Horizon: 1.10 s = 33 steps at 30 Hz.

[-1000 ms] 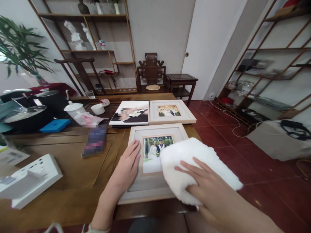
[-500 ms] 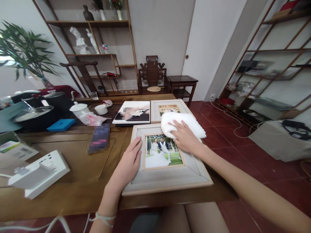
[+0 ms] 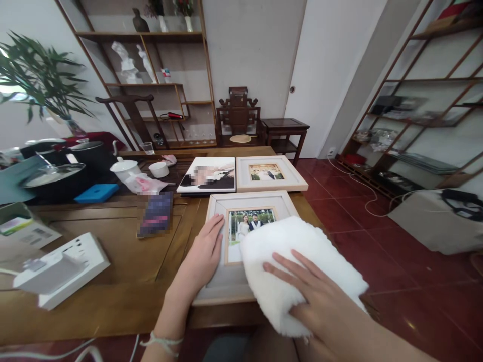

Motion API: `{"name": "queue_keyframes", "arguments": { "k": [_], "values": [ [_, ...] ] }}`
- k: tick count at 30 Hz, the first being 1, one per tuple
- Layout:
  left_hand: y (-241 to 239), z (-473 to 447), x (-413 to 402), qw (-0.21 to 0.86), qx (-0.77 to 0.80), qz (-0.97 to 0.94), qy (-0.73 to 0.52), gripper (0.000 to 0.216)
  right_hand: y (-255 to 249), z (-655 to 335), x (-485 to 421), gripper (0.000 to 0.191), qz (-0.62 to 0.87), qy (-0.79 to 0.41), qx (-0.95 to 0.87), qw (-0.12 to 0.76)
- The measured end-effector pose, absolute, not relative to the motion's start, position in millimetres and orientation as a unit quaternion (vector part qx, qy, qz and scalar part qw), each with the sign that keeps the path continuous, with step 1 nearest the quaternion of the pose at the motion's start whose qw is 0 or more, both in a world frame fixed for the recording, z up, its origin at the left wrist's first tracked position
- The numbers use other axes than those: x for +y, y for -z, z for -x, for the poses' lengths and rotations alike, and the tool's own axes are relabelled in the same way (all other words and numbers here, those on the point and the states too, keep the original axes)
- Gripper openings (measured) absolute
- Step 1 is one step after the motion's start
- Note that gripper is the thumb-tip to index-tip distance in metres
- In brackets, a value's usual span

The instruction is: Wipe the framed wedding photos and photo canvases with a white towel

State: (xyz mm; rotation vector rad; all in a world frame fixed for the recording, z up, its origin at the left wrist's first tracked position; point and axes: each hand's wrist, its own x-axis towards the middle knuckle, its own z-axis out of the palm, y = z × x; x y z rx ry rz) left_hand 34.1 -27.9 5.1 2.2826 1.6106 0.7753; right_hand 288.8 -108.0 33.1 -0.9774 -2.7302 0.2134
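A light-coloured picture frame (image 3: 221, 296) lies face up on the table's front edge, holding a photo (image 3: 234, 226) of two people outdoors. My left hand (image 3: 202, 249) rests along the frame's left side, fingers straight and flat against it. Over the right part of the frame is a folded white towel (image 3: 287, 236), and my right hand (image 3: 317, 296) grips it with fingers on top and thumb tucked in at its near edge. The towel covers the lower right of the photo and the frame's near right corner. Whether the towel presses on the glass there I cannot tell.
Behind lie a second frame (image 3: 298, 178) and a black-and-white picture panel (image 3: 184, 178). To the left are a white power strip (image 3: 75, 271), a dark blurred packet (image 3: 156, 216), a blue box (image 3: 96, 193), a white teapot (image 3: 124, 168) and a black pan (image 3: 56, 181).
My right hand has brought the towel from the frame's far right corner toward me, uncovering the second frame and covering part of the photo. My left hand stays on the frame's left side.
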Motion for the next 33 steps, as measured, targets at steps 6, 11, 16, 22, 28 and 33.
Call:
{"name": "queue_keyframes", "arguments": {
  "k": [6,11,16,22,28,33],
  "values": [
    [-6.4,-33.4,-28.1,0.132,0.542,-0.784,-0.273,0.042,-27.4,-294.3,-52.0,0.030,0.423,0.003,-0.893,0.156],
    [-4.6,-32.5,-27.1,0.127,0.533,-0.787,-0.283,0.041,-29.7,-294.0,11.8,0.032,0.481,0.050,-0.857,0.179],
    [-3.8,-32.1,-26.3,0.123,0.540,-0.786,-0.273,0.042,-35.5,-281.7,0.5,0.041,0.444,0.034,-0.888,0.111],
    [-4.1,-32.6,-26.6,0.127,0.537,-0.784,-0.283,0.041,-48.5,-280.4,-80.9,0.035,0.381,-0.075,-0.920,0.058],
    [-4.7,-32.2,-27.8,0.133,0.537,-0.784,-0.282,0.040,-47.1,-286.7,-87.1,0.044,0.386,-0.106,-0.911,0.096],
    [-6.9,-32.4,-29.3,0.142,0.534,-0.782,-0.287,0.040,-36.3,-285.2,-31.5,0.037,0.439,-0.016,-0.886,0.151]
  ]
}}
